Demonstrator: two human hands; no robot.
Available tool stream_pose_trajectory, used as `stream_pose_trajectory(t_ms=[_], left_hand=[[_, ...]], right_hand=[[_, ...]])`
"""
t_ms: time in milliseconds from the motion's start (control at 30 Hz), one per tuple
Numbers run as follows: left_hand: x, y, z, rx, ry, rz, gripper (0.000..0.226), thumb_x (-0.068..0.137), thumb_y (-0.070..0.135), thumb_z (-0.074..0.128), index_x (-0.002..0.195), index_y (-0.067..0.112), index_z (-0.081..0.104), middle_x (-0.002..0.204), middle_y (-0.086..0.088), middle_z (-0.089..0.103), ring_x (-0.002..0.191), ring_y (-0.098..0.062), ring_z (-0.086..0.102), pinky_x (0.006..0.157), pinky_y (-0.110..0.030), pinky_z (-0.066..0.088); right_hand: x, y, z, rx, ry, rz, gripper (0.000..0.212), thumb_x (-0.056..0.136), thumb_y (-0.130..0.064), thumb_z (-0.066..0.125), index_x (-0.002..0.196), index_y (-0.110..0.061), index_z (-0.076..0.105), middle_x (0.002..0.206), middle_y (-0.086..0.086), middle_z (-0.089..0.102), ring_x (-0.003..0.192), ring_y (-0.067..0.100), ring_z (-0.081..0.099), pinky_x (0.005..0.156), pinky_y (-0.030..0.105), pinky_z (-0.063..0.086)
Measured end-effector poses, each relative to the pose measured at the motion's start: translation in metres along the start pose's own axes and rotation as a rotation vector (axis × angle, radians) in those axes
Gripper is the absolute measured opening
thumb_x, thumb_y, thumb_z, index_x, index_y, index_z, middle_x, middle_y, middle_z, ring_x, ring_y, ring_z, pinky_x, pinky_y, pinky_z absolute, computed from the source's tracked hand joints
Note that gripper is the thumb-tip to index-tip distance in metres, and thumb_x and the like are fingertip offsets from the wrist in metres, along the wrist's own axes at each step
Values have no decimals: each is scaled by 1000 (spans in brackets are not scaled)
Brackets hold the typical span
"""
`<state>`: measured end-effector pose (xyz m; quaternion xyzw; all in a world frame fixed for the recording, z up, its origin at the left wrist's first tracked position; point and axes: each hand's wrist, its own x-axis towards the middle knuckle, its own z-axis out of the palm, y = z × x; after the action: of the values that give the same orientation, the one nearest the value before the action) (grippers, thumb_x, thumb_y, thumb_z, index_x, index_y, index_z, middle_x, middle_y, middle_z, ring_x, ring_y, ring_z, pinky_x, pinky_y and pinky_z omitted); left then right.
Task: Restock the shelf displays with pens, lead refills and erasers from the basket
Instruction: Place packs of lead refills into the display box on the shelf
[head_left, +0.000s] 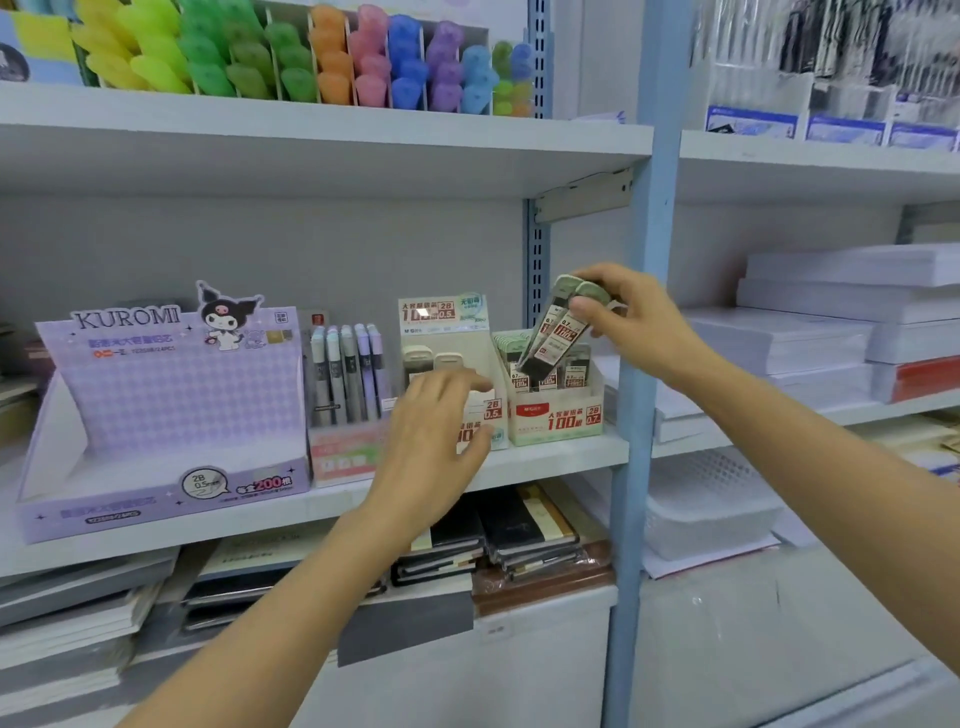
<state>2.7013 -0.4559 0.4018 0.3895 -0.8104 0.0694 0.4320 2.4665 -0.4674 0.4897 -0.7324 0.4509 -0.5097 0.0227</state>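
Head view: lead refill cases hung over the 0.7 display box.
The right hand pinched two tilted cases near their caps, just above the crowded 0.7 box on the shelf. The left hand, fingers loose and holding nothing, lay in front of the neighbouring 0.5 display box. Done well, the step probably meant matching the 0.7 label, turning the cases upright and easing them into a gap without toppling the row.

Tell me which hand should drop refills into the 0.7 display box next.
Right. The right hand pinches two lead refill cases just above the 0.7 box; the left hand is open and empty, in front of the 0.5 box.
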Motion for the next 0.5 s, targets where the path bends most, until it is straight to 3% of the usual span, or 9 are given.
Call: stream_pose_trajectory(t_ms=[133, 200, 300, 500], left_hand=[[9, 7, 19, 218, -142, 129, 54, 94, 31, 56, 145, 27, 36, 160, 2, 21, 148, -20, 12, 121, -41, 7], [18, 8, 32, 308, -202, 142, 63, 96, 37, 51, 152, 28, 23, 164, 2, 7, 150, -20, -1, 122, -43, 0], [29, 7, 47, 428, -272, 147, 72, 98, 43, 46, 155, 24, 7, 164, 1, 2, 150, -20, -8, 120, -44, -7], [32, -1, 54, 445, -282, 159, 72, 96, 42, 48, 154, 21, 11, 159, 2, 21, 148, -18, 9, 122, -43, 0]], right_hand=[[5, 14, -16, -258, 132, -59, 23, 95, -12, 56, 118, -13, 62, 102, -3, 64, 89, 12, 57, 70, 9, 39], [4, 18, -16, -309, 139, -66, 24, 96, -11, 55, 118, -10, 62, 103, 2, 66, 90, 13, 57, 73, 15, 41], [2, 22, -8, -361, 120, -62, 23, 96, -9, 55, 118, -8, 62, 106, 8, 68, 93, 17, 59, 80, 26, 44], [10, 33, 9, -426, 92, -40, 20, 96, -7, 53, 114, -6, 62, 105, 10, 68, 97, 26, 61, 86, 41, 50]])
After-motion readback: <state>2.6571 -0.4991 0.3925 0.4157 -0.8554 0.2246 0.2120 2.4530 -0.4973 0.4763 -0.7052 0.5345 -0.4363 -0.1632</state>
